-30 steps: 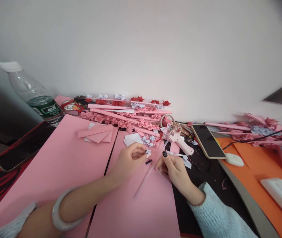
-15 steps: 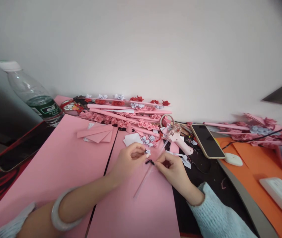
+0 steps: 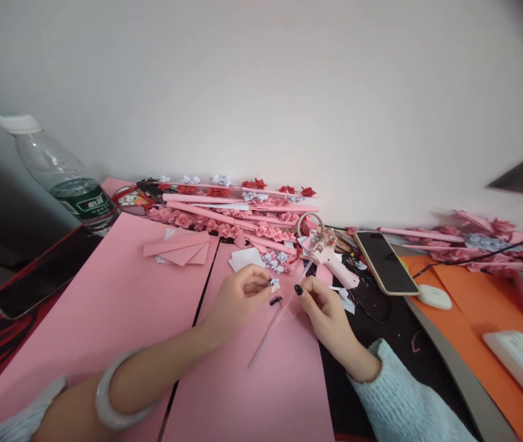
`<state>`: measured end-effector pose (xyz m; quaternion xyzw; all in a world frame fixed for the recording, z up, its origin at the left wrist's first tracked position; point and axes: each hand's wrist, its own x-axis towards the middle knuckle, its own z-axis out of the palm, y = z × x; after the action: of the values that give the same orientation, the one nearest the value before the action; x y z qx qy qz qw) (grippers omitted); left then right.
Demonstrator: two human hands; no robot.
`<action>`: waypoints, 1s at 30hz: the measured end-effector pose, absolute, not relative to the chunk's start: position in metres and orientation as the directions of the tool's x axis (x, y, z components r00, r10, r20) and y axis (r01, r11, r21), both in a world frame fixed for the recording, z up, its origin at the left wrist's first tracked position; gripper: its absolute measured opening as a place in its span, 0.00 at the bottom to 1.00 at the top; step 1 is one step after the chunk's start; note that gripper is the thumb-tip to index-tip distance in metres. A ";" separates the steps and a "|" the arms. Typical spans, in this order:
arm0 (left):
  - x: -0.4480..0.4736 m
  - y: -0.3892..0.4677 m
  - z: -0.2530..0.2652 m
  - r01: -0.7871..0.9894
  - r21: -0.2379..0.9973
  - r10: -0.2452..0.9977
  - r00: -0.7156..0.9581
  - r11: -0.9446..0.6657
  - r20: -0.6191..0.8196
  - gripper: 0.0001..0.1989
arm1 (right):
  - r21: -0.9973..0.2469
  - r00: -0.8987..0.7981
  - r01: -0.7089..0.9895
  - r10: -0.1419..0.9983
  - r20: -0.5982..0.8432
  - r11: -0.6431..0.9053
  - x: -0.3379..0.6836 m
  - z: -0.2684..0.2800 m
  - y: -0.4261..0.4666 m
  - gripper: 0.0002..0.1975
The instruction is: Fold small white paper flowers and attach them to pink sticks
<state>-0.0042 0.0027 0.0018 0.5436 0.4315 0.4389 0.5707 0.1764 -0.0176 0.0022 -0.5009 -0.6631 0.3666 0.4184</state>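
Note:
My left hand (image 3: 247, 296) is closed, its thumb and fingertips pinching a small white folded-paper flower (image 3: 275, 283) above the pink sheet. A short gap to the right, my right hand (image 3: 323, 307) has its thumb and fingers pressed together; whatever is between them, if anything, is too small to make out. Between the hands, a long translucent glue stick (image 3: 267, 341) slants across the sheet from a pale pink glue gun (image 3: 335, 264). White paper flowers (image 3: 276, 261) and a square of white paper (image 3: 244, 259) lie just beyond my left hand.
Pink paper sheets (image 3: 142, 307) cover the desk. Folded pink papers (image 3: 181, 248) lie at left, with paper-flower stems (image 3: 229, 212) along the wall. A water bottle (image 3: 65, 172) stands far left. At right are a phone (image 3: 385, 261), a white mouse (image 3: 433, 296) and orange sheets (image 3: 468, 307).
My right hand has drawn back to the right, away from the white paper flower, and its thumbnail has turned into view. My left hand stays in place with the flower.

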 end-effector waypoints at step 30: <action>-0.004 0.002 0.004 -0.024 1.000 0.973 0.231 0.019 -0.013 0.07 | -0.986 -0.224 0.153 0.974 0.038 0.073 0.174 0.006 -0.015 0.14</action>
<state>-0.0041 0.0019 0.0036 0.5442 0.4359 0.4408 0.5653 0.1741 -0.0153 0.0060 -0.4659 -0.6046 0.4963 0.4136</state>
